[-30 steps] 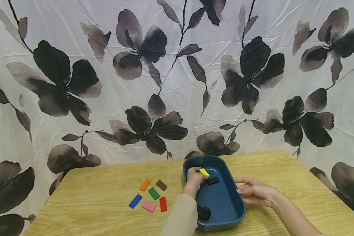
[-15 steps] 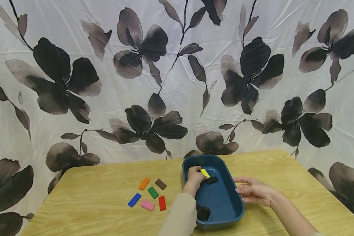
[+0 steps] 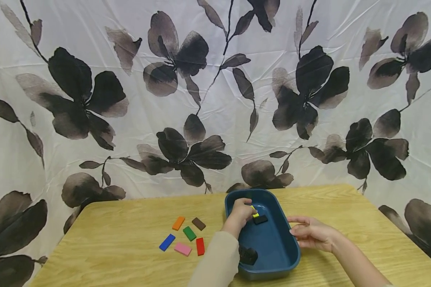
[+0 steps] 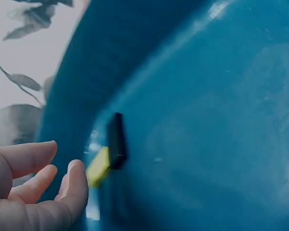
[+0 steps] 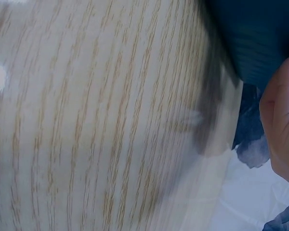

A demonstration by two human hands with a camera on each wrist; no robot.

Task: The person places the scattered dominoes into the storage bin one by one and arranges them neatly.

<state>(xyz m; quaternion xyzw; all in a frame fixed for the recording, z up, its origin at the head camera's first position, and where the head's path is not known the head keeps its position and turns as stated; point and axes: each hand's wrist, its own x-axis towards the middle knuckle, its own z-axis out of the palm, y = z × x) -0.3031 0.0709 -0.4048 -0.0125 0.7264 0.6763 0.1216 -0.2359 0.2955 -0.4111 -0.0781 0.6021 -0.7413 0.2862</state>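
Note:
Inside the blue bin (image 3: 269, 247) is my left hand (image 3: 241, 213), its fingers spread apart and holding nothing. A yellow block (image 4: 98, 169) lies right by its fingertips on the bin floor. Against the yellow one rests a black block (image 3: 261, 219), seen also in the left wrist view. My right hand (image 3: 314, 233) touches the bin's right side from outside, thumb at the rim and fingers loosely extended. Near the front of the bin sits a dark lumpy object (image 3: 249, 256), partly hidden by the left sleeve.
Left of the bin, several loose blocks lie on the wooden table (image 3: 111, 247): orange (image 3: 178, 223), brown (image 3: 198, 223), green (image 3: 189, 233), blue (image 3: 167, 242), pink (image 3: 183, 249) and red (image 3: 200, 246). A floral cloth (image 3: 215, 99) hangs behind the table.
My left hand has lowered the yellow block to the bin floor beside the black block and let go of it. The right hand stays at the bin's side.

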